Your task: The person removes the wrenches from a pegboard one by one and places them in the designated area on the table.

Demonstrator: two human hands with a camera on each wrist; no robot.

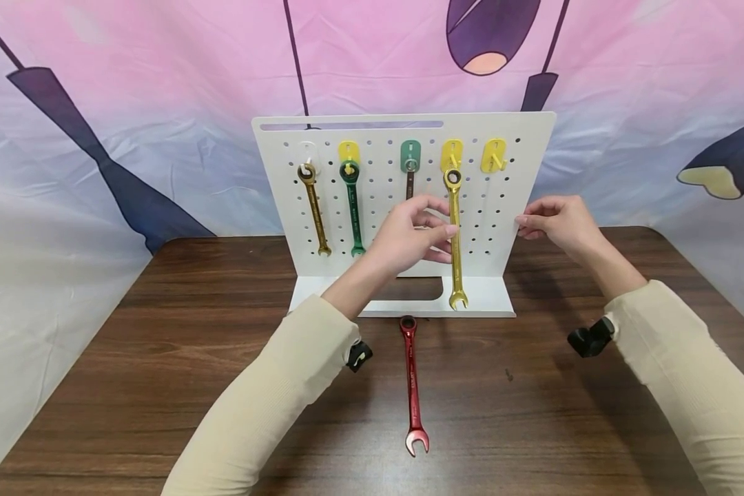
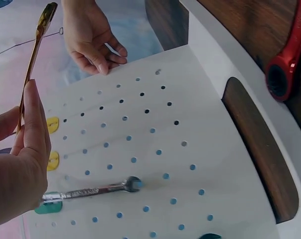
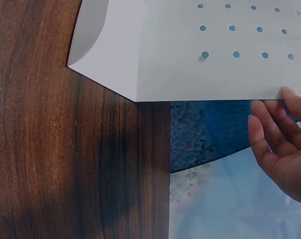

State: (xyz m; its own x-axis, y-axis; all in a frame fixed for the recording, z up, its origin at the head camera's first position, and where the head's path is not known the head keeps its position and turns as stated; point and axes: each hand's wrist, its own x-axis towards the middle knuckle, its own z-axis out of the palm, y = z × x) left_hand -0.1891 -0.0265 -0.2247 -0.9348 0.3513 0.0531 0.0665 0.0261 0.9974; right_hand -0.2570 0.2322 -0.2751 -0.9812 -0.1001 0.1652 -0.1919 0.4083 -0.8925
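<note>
My left hand point(image 1: 409, 234) pinches a shiny gold combination wrench point(image 1: 457, 269) between thumb and fingers, its ring end up and its forked end down. In the head view the ring overlaps the lower part of a yellow hook point(image 1: 452, 151); the left wrist view has the wrench point(image 2: 40, 35) standing out from the board. At the white pegboard's point(image 1: 483, 207) right edge, my right hand point(image 1: 561, 220) grips the rim, thumb in front and fingers behind. A silver wrench point(image 2: 90, 191) hangs from the green hook point(image 1: 410, 153), partly hidden by my left hand in the head view.
A bronze wrench point(image 1: 315, 213) and a green wrench point(image 1: 353, 207) hang on the board's left side. Another yellow hook point(image 1: 494, 156) bears no wrench. On the wooden table point(image 1: 161, 358), a red wrench point(image 1: 412, 386) lies before the board's base. A printed cloth point(image 1: 372, 55) hangs behind.
</note>
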